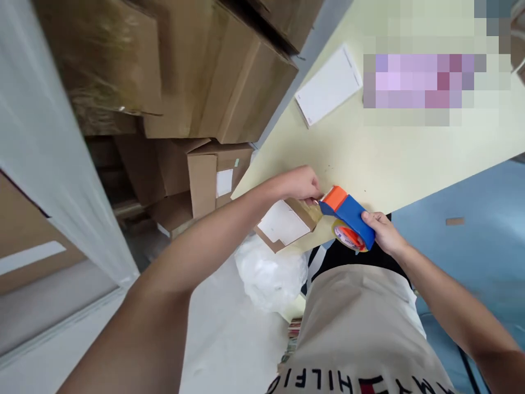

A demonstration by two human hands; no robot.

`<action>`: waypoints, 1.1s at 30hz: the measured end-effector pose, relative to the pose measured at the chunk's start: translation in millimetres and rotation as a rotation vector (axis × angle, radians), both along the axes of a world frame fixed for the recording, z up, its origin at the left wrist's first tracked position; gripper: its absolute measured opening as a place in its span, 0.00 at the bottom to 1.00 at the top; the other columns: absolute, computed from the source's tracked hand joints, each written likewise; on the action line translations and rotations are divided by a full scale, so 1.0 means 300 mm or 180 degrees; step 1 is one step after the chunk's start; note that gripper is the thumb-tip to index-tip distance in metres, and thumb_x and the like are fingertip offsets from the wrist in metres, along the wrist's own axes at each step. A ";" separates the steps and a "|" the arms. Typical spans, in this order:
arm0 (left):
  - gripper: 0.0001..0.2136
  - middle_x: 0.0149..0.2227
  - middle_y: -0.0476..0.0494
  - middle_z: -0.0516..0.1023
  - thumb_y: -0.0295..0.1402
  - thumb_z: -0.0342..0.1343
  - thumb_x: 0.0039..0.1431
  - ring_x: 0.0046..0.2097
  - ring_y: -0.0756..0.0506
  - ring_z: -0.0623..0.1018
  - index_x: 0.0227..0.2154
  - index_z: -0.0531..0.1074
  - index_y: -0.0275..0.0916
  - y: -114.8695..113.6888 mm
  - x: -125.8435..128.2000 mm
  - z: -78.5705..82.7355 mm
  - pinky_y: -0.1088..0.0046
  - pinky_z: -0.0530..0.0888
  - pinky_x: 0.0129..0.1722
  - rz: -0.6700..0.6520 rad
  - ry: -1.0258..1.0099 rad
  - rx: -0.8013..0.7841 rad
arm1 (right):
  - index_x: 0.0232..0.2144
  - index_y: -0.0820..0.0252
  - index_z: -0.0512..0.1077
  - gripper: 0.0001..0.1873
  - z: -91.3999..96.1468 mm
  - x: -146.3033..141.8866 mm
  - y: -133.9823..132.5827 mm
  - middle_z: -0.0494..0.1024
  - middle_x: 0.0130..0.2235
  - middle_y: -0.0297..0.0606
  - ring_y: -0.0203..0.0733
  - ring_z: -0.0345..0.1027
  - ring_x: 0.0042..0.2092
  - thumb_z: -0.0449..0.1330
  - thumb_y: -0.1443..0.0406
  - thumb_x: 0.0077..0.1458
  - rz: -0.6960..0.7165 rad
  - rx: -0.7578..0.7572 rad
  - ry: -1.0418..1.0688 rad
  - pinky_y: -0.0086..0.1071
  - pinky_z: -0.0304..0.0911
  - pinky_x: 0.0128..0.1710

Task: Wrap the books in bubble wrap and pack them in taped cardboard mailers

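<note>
Two hands: right hand (383,232) grips blue, orange-headed tape dispenser (346,216); left hand (301,185) pinches its tape end (320,201).

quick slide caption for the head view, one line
The person's right hand holds a tape dispenser beside a small box at the table edge, left hand by the dispenser's nose.

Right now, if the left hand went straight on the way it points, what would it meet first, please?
Most likely the tape dispenser held by the right hand: its orange nose sits just ahead of the left hand.
</note>
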State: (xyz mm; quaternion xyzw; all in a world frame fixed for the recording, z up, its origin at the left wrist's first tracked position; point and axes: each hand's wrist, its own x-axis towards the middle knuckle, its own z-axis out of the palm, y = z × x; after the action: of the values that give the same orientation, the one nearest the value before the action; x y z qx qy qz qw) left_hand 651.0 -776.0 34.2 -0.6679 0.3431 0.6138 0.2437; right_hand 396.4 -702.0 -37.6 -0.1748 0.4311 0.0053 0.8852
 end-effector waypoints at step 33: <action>0.35 0.64 0.38 0.66 0.55 0.54 0.56 0.66 0.36 0.64 0.63 0.63 0.43 0.352 0.221 -0.028 0.59 0.58 0.62 -0.2952 0.0971 -0.0830 | 0.16 0.61 0.73 0.34 -0.077 0.041 0.387 0.72 0.17 0.34 0.33 0.60 0.20 0.64 0.35 0.38 0.0151 0.0951 0.0137 0.29 0.54 0.21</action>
State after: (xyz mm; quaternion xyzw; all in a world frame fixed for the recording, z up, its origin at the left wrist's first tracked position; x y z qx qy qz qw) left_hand 717.2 -670.6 25.8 -0.3728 0.7092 0.4836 0.3523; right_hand 408.6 -585.8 -60.6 -0.0511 0.4402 0.0939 0.8915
